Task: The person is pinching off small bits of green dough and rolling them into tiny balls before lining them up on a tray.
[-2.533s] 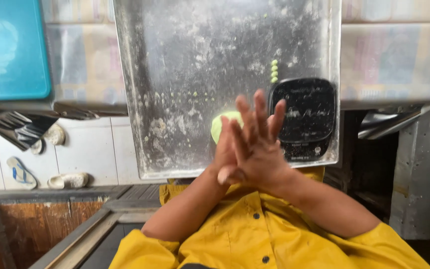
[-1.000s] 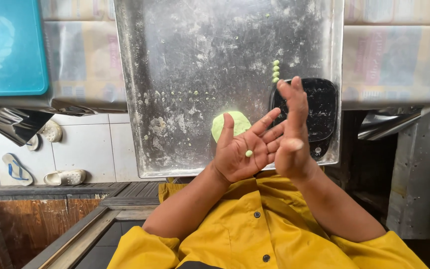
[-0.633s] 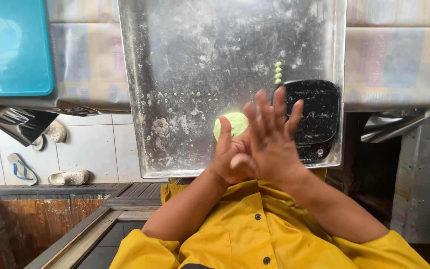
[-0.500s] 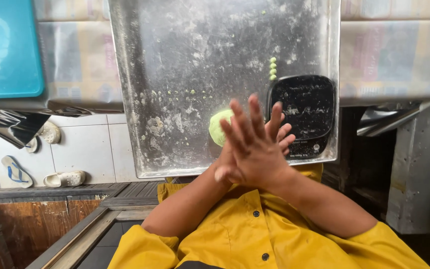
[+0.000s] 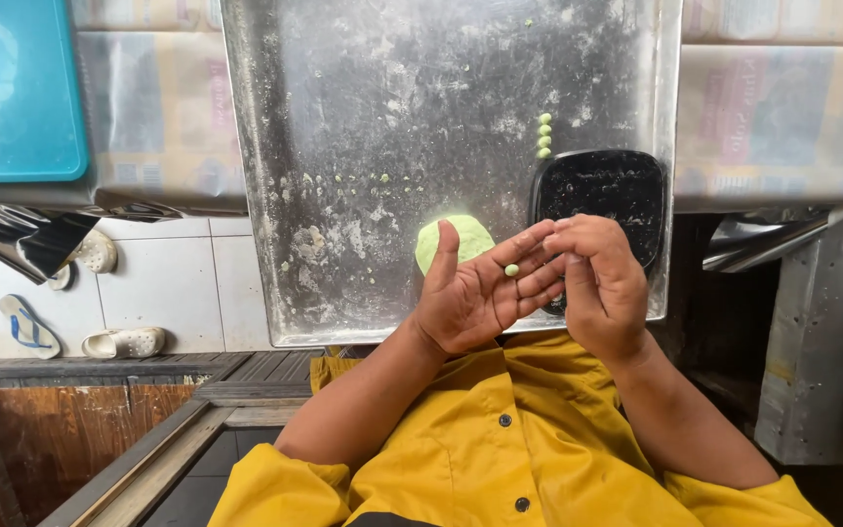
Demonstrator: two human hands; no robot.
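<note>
One small green dough ball (image 5: 511, 270) rests on the fingers (image 5: 529, 262) of the left hand (image 5: 475, 288). That hand is held palm up, fingers spread slightly apart and extended, thumb raised; nothing is clamped. The right hand (image 5: 602, 283) stands just beside it, back toward the camera, fingers curled loosely together with the tips near the ball; whether they touch it cannot be told.

Both hands hover over the near edge of a scuffed, floured metal tray (image 5: 343, 127). A flattened lump of green dough (image 5: 461, 237) lies on the tray near that edge, partly hidden behind the left thumb. A black scale (image 5: 597, 190) sits at the near right corner of the tray, partly covered by the right hand. Four finished green balls (image 5: 543, 136) form a short row just beyond the far edge of the scale. Small green crumbs (image 5: 363, 180) lie in a line across the middle of the tray.

A teal tray (image 5: 12, 93) sits well apart to the left. Sandals (image 5: 124, 342) lie on the tiled floor below. The person wears a yellow shirt (image 5: 500, 459).
</note>
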